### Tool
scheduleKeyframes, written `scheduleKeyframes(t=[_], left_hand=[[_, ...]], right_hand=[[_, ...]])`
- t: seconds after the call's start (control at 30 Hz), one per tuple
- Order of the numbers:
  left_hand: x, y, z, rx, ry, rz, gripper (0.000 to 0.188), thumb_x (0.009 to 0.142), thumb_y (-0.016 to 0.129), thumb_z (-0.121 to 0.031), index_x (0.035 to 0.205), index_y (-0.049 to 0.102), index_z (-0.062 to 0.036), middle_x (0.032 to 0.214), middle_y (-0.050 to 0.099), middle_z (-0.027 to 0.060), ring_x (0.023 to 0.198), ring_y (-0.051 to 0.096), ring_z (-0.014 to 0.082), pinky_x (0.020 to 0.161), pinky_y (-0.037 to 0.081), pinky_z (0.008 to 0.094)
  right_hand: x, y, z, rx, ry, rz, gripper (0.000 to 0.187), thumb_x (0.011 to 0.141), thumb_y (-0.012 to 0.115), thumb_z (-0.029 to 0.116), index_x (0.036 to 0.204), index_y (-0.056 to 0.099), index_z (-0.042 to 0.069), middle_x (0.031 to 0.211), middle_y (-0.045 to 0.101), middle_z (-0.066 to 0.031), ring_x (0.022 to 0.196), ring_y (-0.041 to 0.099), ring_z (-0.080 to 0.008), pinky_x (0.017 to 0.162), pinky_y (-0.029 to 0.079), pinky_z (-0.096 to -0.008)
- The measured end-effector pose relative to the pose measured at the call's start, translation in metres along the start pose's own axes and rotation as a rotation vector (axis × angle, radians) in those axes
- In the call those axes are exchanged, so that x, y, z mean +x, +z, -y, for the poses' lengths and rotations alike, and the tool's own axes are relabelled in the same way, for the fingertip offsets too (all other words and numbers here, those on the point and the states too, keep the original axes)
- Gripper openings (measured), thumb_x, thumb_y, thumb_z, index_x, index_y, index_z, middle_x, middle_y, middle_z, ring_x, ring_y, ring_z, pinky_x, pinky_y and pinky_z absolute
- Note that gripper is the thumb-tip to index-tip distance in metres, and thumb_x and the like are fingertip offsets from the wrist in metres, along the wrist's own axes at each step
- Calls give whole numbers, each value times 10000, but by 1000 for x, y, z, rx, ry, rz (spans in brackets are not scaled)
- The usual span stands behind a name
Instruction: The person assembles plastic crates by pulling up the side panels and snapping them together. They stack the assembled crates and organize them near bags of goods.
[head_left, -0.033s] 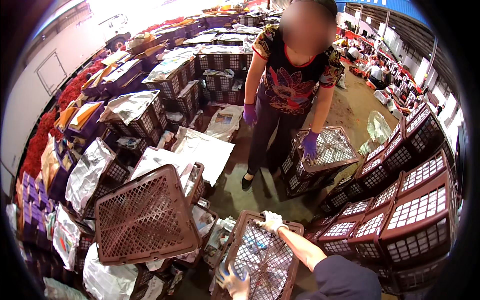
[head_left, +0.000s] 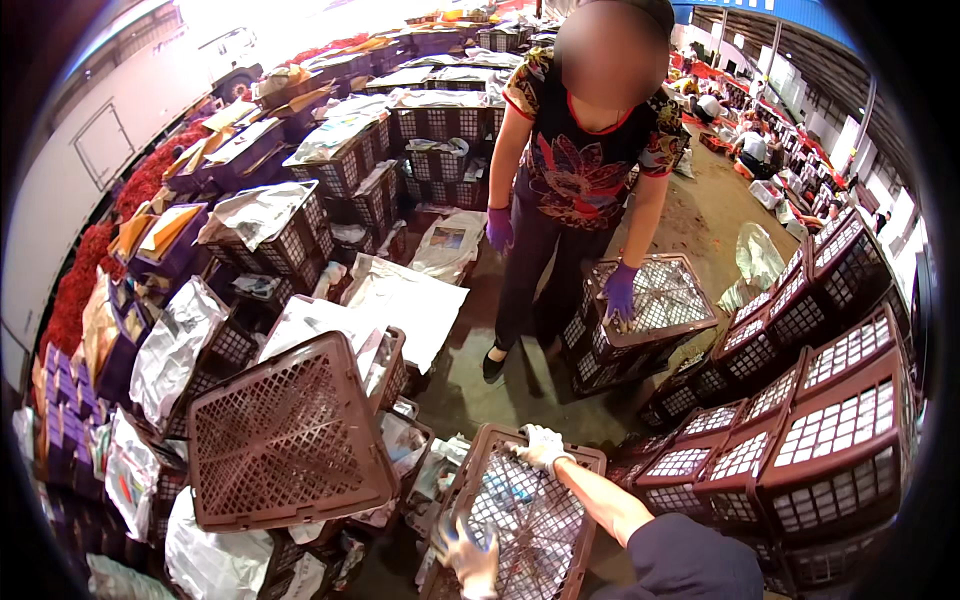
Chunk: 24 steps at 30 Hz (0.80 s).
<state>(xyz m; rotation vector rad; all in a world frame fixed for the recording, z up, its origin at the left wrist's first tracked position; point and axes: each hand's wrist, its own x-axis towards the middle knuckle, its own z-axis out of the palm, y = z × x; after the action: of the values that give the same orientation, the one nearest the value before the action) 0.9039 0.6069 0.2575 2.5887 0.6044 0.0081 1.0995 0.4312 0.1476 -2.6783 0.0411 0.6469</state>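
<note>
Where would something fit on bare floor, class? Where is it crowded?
Bare floor lies between the nearest crate and the standing person's shoe; more ground shows behind that person. Crowded: white packages and crates left, stacked crates right.

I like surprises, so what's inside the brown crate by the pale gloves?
Pale things with a bit of blue show through its mesh top. What they are, I can't tell: the mesh and left hand cover parts, and anything deeper is hidden.
</note>
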Motion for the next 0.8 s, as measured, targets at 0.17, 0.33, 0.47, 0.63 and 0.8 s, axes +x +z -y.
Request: scheduleKeyframes(t=[0.17, 0.33, 0.47, 0.63, 0.8], left_hand=[[106, 79, -50, 87, 138, -56, 661, 873, 489, -509, 1337, 431, -42, 1391, 375, 208, 1285, 342, 389, 1060, 228, 549], [170, 178, -42, 32, -43, 146, 757, 820, 507, -615, 1294, 478, -26, 1321, 468, 221, 1223, 452, 370, 995, 351, 516], [187, 184, -48, 161, -95, -10, 729, 712, 576, -698, 1050, 579, -52, 948, 634, 178, 874, 622, 351, 761, 483, 443], [195, 182, -66, 172, -86, -82, 613, 661, 692, -623, 926, 626, -74, 963, 631, 153, 944, 605, 319, 800, 478, 426], [196, 179, -74, 145, -133, -20, 546, 705, 689, -558, 970, 633, -84, 1034, 613, 146, 971, 596, 307, 843, 462, 416]], right_hand=[[6, 6, -9, 44, -25, -61, 713, 733, 578, 651, 1185, 533, 102, 1178, 561, -129, 1117, 507, -305, 951, 359, -453], [23, 47, -36, -57, -133, -260, 645, 687, 626, 546, 1141, 530, 98, 1104, 573, -123, 1024, 536, -302, 876, 387, -461], [16, 37, -23, -49, -188, -276, 623, 694, 616, 523, 1118, 522, 76, 1057, 574, -118, 972, 539, -303, 827, 402, -462], [15, 29, -17, -29, -151, -212, 561, 698, 652, 433, 1134, 526, 102, 1091, 577, -104, 1002, 543, -292, 862, 402, -448], [17, 34, -22, -64, -150, -224, 573, 706, 674, 405, 1151, 514, 81, 1081, 573, -114, 997, 546, -306, 849, 411, -462]])
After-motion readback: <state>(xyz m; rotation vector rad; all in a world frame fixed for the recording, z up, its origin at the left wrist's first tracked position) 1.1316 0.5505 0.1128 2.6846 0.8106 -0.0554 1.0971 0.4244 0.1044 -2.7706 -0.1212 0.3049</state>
